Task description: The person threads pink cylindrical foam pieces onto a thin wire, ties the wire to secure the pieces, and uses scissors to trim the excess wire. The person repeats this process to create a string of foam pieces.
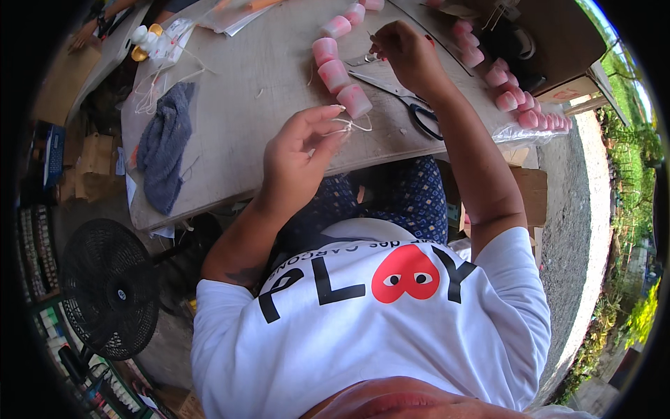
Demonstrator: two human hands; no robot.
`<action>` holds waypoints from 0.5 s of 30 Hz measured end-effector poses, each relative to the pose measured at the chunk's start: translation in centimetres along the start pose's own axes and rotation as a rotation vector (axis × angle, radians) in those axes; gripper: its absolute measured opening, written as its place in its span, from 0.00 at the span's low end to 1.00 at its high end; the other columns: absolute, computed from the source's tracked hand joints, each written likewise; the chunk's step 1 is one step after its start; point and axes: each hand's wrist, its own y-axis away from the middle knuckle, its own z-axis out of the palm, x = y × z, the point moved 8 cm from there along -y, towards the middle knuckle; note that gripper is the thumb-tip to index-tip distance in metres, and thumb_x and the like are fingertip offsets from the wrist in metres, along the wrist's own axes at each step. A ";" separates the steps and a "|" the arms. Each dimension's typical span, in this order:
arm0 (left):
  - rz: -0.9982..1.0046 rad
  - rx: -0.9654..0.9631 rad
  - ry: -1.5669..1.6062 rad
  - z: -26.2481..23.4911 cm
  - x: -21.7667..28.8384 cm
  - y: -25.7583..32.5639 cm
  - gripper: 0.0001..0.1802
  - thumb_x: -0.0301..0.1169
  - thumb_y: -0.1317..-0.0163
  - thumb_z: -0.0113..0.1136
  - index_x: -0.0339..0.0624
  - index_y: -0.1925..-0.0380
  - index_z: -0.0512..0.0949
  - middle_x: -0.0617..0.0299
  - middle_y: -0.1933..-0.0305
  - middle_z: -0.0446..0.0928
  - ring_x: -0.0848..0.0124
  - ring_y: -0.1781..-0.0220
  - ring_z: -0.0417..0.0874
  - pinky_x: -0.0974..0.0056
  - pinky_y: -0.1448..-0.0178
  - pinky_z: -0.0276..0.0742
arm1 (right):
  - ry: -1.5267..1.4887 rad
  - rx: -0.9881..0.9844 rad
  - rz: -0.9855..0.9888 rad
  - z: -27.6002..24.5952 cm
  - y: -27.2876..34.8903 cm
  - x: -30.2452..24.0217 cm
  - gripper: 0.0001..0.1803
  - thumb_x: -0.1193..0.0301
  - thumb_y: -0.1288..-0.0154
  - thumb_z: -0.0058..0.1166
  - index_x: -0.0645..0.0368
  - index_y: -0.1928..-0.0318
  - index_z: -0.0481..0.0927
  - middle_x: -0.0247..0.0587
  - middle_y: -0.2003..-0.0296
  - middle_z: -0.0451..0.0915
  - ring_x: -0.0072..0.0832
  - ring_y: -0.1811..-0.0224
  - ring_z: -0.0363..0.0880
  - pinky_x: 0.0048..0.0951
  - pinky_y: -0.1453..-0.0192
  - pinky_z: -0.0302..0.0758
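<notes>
String point(352, 126), thin, white, limp and probably slippery, lies looped on the table point(237, 133) beside pink cups point(340, 77), pinched by the left hand point(303, 150); the right hand point(405, 52) pinches something small, best gripped near its end.

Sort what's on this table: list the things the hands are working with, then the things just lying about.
In use:
- left hand pinching white string
- right hand raised over the strung pink cups

Lying about:
- scissors beside the right hand
- grey cloth at the left
- loose pink cups at the right
- small bottles at the far corner
- black fan on the floor
</notes>
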 end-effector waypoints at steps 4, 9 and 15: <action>0.077 0.049 -0.068 0.5 0.3 -0.1 0.16 0.19 0.39 0.60 0.36 0.51 0.74 0.56 0.60 0.82 0.74 0.58 0.84 0.70 0.55 0.79 | -0.472 -0.170 0.121 -0.4 9.2 -3.2 0.06 0.76 0.32 0.52 0.65 0.58 0.76 0.36 0.64 0.80 0.19 0.61 0.77 0.20 0.54 0.73; 0.112 -0.035 -0.149 2.8 0.9 -0.4 0.19 0.16 0.39 0.57 0.33 0.47 0.71 0.55 0.59 0.81 0.75 0.57 0.81 0.71 0.51 0.77 | -0.592 -0.061 0.191 0.4 14.9 -3.5 0.08 0.80 0.37 0.56 0.65 0.58 0.75 0.34 0.63 0.78 0.17 0.59 0.77 0.19 0.53 0.73; 0.184 -0.021 -0.240 4.3 2.3 -0.1 0.20 0.15 0.41 0.59 0.34 0.47 0.71 0.55 0.60 0.81 0.75 0.57 0.82 0.71 0.53 0.78 | -0.570 0.097 0.081 -0.8 15.7 -3.6 0.10 0.81 0.40 0.60 0.62 0.61 0.71 0.33 0.66 0.76 0.17 0.62 0.76 0.19 0.56 0.73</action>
